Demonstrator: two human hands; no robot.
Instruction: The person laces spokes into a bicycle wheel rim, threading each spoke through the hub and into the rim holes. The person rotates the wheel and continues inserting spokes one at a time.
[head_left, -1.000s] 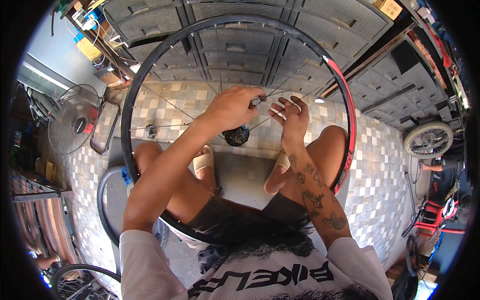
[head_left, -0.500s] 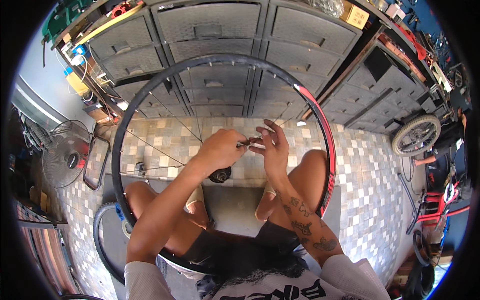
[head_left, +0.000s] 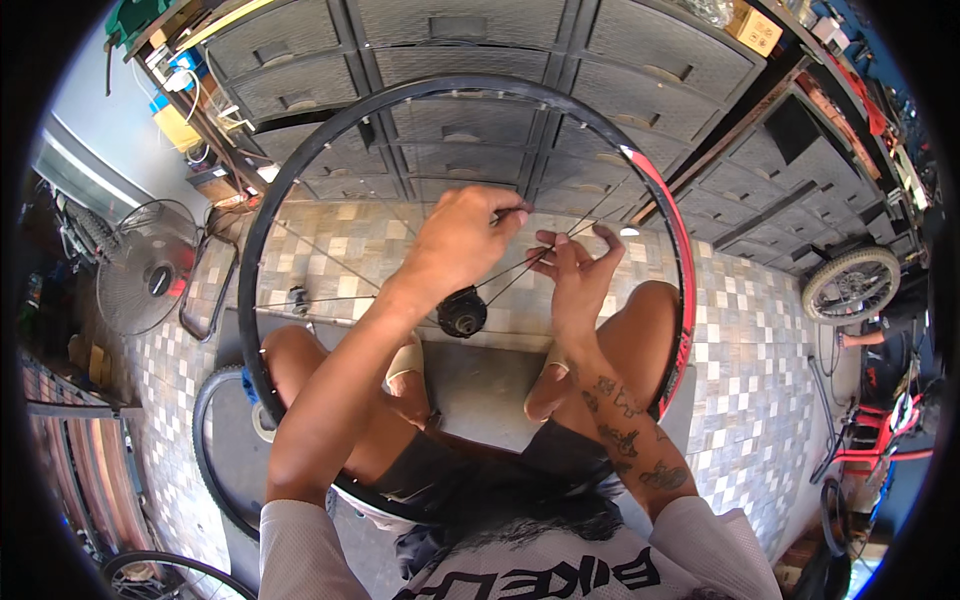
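A black bicycle rim (head_left: 262, 230) with a red section (head_left: 672, 215) rests around my lap and legs, only partly laced with thin spokes (head_left: 507, 286). Its black hub (head_left: 463, 314) hangs near the middle, below my left hand (head_left: 458, 243). That hand is closed, thumb and fingers pinched together above the hub; whatever lies at its fingertips is too small to make out. To the right of the hub, my right hand (head_left: 577, 268) pinches a dark spoke between thumb and fingertips, its other fingers raised. Some spokes are hidden behind my hands.
Grey drawer units (head_left: 450, 90) line the far side. A fan (head_left: 150, 268) and a tyre (head_left: 205, 450) are at left. Another wheel (head_left: 852, 285) leans at right, near another person's arm (head_left: 862, 339) and a red frame (head_left: 880, 440). Tiled floor (head_left: 745, 400) lies around a grey mat.
My hands, together before, have moved apart: the left has risen, the right shifted right along the spokes. The hub, partly covered before, now shows more fully. The whole view has shifted slightly.
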